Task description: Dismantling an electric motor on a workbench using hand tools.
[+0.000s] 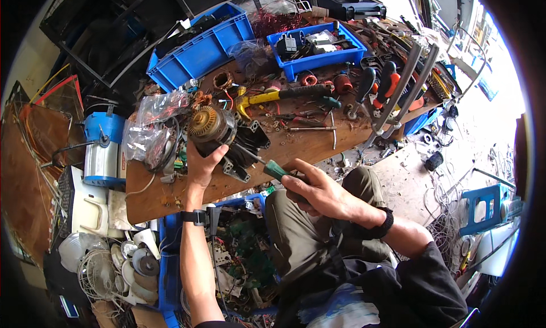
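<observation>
My left hand (202, 167) is wrapped round the near side of an electric motor (213, 126) with a round metal body and a finned, brass-coloured end. A black housing (243, 149) sits against the motor's right side. My right hand (323, 192) grips the green handle of a screwdriver (275, 170). Its shaft points up and left, with the tip at the motor and housing; exactly where it touches is hidden. Behind the motor lies a claw hammer (263, 98) with a yellow and black handle. Pliers with red grips (307, 121) rest to its right.
Two blue crates (199, 43) of parts stand at the back of the wooden bench (165, 200). Upright metal bars (406, 86) rise at the right. A bin of circuit boards (242, 248) sits below the bench edge. Tangled wires (438, 200) cover the floor at right.
</observation>
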The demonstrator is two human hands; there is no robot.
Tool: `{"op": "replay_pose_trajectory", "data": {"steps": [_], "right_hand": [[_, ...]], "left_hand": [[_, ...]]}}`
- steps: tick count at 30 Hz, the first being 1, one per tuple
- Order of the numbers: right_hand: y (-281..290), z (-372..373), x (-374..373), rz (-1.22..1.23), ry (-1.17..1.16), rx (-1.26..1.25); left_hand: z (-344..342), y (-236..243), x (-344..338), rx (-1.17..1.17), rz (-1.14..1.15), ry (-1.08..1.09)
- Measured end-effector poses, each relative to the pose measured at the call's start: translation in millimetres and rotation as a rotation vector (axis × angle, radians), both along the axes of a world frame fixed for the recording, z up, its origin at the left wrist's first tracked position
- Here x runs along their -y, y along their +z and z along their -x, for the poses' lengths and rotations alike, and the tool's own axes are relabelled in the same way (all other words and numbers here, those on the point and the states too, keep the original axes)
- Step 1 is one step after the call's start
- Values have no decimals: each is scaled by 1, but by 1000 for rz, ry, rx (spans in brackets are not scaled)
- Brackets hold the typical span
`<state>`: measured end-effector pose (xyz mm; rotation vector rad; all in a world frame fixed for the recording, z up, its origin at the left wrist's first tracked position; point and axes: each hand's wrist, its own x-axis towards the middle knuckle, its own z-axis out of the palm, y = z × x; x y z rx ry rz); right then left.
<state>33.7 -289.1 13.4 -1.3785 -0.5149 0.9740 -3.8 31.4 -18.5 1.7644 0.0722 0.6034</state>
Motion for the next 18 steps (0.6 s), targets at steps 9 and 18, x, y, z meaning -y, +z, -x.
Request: {"op": "replay_pose_trajectory", "data": {"steps": [9,18], "right_hand": [[-34,-21,51,73,-197,-79],[-91,-118,18,172,-418,1081]], "left_hand": [[2,-3,3,18,24,37],[2,-3,2,39,44,18]]}}
